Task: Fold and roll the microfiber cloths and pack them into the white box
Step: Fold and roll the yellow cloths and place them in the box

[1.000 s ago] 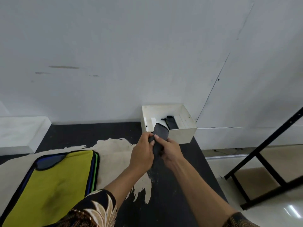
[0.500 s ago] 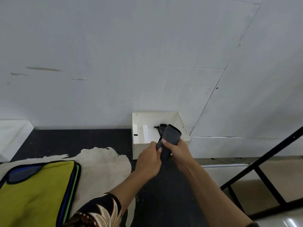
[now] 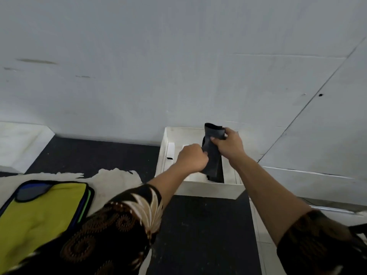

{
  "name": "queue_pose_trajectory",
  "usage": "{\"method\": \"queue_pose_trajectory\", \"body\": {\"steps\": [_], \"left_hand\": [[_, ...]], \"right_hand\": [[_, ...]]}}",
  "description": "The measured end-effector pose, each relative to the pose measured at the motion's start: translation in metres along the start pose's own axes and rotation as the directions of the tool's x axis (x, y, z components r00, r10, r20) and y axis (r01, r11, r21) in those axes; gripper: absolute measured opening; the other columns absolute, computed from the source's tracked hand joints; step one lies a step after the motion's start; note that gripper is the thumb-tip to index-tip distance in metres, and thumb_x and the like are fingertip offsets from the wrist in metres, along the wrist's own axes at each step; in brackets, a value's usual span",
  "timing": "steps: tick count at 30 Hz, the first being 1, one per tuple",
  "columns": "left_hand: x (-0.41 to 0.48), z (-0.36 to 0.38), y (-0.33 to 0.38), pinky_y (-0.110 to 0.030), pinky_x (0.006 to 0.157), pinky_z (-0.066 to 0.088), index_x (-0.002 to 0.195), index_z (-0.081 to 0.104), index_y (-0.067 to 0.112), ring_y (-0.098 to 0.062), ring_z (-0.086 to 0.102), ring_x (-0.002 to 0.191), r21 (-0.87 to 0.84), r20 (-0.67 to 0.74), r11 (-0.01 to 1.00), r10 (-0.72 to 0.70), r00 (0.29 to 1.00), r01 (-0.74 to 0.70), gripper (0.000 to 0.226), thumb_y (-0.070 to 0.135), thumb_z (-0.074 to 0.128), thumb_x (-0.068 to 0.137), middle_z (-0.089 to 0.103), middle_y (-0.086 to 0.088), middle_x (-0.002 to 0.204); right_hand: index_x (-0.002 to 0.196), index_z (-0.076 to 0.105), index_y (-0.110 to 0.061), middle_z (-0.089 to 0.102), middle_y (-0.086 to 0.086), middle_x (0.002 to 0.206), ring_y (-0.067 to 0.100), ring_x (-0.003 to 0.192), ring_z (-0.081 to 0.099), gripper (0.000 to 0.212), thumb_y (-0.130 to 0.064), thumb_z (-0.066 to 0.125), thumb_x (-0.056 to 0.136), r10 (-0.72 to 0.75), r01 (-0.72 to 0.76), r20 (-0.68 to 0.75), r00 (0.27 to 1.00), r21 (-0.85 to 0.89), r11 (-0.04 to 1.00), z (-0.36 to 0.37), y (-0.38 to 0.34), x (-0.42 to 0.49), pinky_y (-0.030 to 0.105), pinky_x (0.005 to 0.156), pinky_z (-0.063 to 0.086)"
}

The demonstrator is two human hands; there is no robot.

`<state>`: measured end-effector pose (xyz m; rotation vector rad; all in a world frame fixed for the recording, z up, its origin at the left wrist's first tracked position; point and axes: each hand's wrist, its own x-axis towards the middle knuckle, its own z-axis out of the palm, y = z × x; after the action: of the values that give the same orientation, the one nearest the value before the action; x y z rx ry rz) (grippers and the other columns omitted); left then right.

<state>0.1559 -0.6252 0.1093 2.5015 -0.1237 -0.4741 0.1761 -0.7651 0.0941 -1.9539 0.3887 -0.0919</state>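
Left hand: We saw the left hand [image 3: 191, 157] curled up tight. It pinched the left edge of the cloth, about halfway down.
Right hand: The right hand [image 3: 230, 145] was wrapped round the upper part of the cloth, with the thumb across the front.
Cloth: The cloth [image 3: 213, 157] was dark and rolled into a long shape. It stood almost straight up between the two hands. Its top end stuck out above the right hand, and its low end went down inside the box, near the front wall. We could not tell if it touched the bottom, or if the dark bit down there was another cloth.
Box: The box [image 3: 208, 189] was white and open on top. It sat at the far right corner of the table, close to the wall. Both hands were over it.
Table: The table [image 3: 198, 225] was black, with a pale patch [image 3: 117, 179] on its left part.
Bag: A yellow bag [image 3: 39, 211] with dark blue edges lay flat on the left side, well apart from the box.
Sleeves: We saw dark sleeves [image 3: 119, 225] with a brown and cream pattern on both arms.
Wall: The wall [image 3: 158, 56] behind the table was white, with some small marks.
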Motion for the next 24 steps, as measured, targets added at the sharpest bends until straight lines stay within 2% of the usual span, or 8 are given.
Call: {"method": "queue_pose_trajectory", "body": {"steps": [3, 5, 8, 11, 15, 19, 22, 24], "left_hand": [[0.028, 0.011, -0.005, -0.033, 0.067, 0.048, 0.098, 0.059, 0.004, -0.029, 0.064, 0.089, -0.155, 0.164, 0.979, -0.106, 0.981, 0.132, 0.02, 0.017, 0.045, 0.091, 0.064, -0.013, 0.096], [0.038, 0.023, -0.013, -0.035, 0.07, 0.05, 0.098, 0.058, 0.002, -0.029, 0.064, 0.086, -0.17, 0.238, 0.967, -0.146, 0.96, 0.189, 0.019, 0.015, 0.046, 0.09, 0.063, -0.015, 0.093], [0.051, 0.043, -0.026, -0.029, 0.061, 0.041, 0.092, 0.055, 0.004, -0.024, 0.056, 0.078, -0.078, 0.27, 0.974, -0.186, 0.945, 0.215, 0.011, 0.012, 0.047, 0.091, 0.055, -0.011, 0.083], [0.059, 0.048, -0.033, -0.028, 0.058, 0.038, 0.089, 0.053, 0.005, -0.024, 0.053, 0.077, -0.035, 0.279, 0.973, -0.209, 0.937, 0.227, 0.009, 0.01, 0.046, 0.092, 0.052, -0.01, 0.081], [0.072, 0.051, -0.039, -0.027, 0.06, 0.039, 0.084, 0.052, 0.006, -0.025, 0.054, 0.078, 0.016, 0.248, 0.974, -0.223, 0.943, 0.227, 0.012, 0.011, 0.048, 0.093, 0.054, -0.009, 0.081], [0.074, 0.051, -0.042, -0.024, 0.053, 0.035, 0.073, 0.047, 0.01, -0.021, 0.052, 0.074, 0.184, 0.268, 0.967, -0.223, 0.937, 0.178, 0.02, 0.007, 0.05, 0.092, 0.052, -0.007, 0.08], [0.072, 0.044, -0.041, -0.027, 0.058, 0.041, 0.095, 0.058, 0.005, -0.022, 0.058, 0.077, 0.26, 0.252, 0.957, -0.198, 0.947, 0.131, 0.008, 0.01, 0.052, 0.092, 0.057, -0.006, 0.085], [0.067, 0.037, -0.044, -0.031, 0.065, 0.048, 0.115, 0.056, 0.008, -0.023, 0.061, 0.083, 0.289, 0.197, 0.95, -0.178, 0.964, 0.116, 0.025, 0.016, 0.053, 0.093, 0.061, -0.006, 0.095]], "right_hand": [[0.103, 0.063, -0.015, 0.062, -0.008, 0.079, 0.016, 0.078, 0.062, 0.024, -0.023, 0.074, 0.083, 0.03, -0.025, 0.028, 0.999, -0.158, 0.987, 0.007, 0.016, 0.03, 0.028, 0.066, 0.052], [0.107, 0.061, -0.016, 0.067, 0.001, 0.088, 0.021, 0.084, 0.065, 0.032, -0.028, 0.075, 0.081, 0.088, -0.064, 0.081, 0.993, -0.263, 0.963, 0.015, 0.034, 0.043, 0.036, 0.073, 0.058], [0.115, 0.061, -0.01, 0.069, 0.012, 0.104, 0.032, 0.096, 0.065, 0.038, -0.024, 0.073, 0.082, 0.13, -0.073, 0.126, 0.984, -0.38, 0.922, 0.028, 0.057, 0.058, 0.043, 0.08, 0.059], [0.117, 0.061, -0.006, 0.068, 0.014, 0.109, 0.033, 0.102, 0.063, 0.038, -0.024, 0.071, 0.085, 0.101, -0.025, 0.152, 0.983, -0.438, 0.899, 0.036, 0.066, 0.064, 0.034, 0.079, 0.054], [0.117, 0.063, -0.006, 0.069, 0.014, 0.111, 0.033, 0.105, 0.062, 0.043, -0.031, 0.073, 0.084, 0.087, 0.007, 0.171, 0.981, -0.483, 0.875, 0.047, 0.072, 0.078, 0.033, 0.082, 0.051], [0.12, 0.056, -0.003, 0.061, 0.017, 0.12, 0.034, 0.104, 0.063, 0.044, -0.029, 0.073, 0.087, 0.052, 0.096, 0.188, 0.981, -0.697, 0.71, 0.052, 0.075, 0.074, 0.036, 0.082, 0.051], [0.124, 0.048, -0.004, 0.049, 0.018, 0.124, 0.033, 0.101, 0.06, 0.041, -0.016, 0.067, 0.091, -0.136, 0.273, 0.238, 0.962, -0.794, 0.543, 0.059, 0.072, 0.059, 0.036, 0.08, 0.05], [0.126, 0.047, -0.005, 0.048, 0.018, 0.125, 0.033, 0.108, 0.055, 0.044, -0.017, 0.066, 0.089, -0.128, 0.405, 0.396, 0.909, -0.774, 0.487, 0.07, 0.071, 0.046, 0.036, 0.083, 0.049]]}}
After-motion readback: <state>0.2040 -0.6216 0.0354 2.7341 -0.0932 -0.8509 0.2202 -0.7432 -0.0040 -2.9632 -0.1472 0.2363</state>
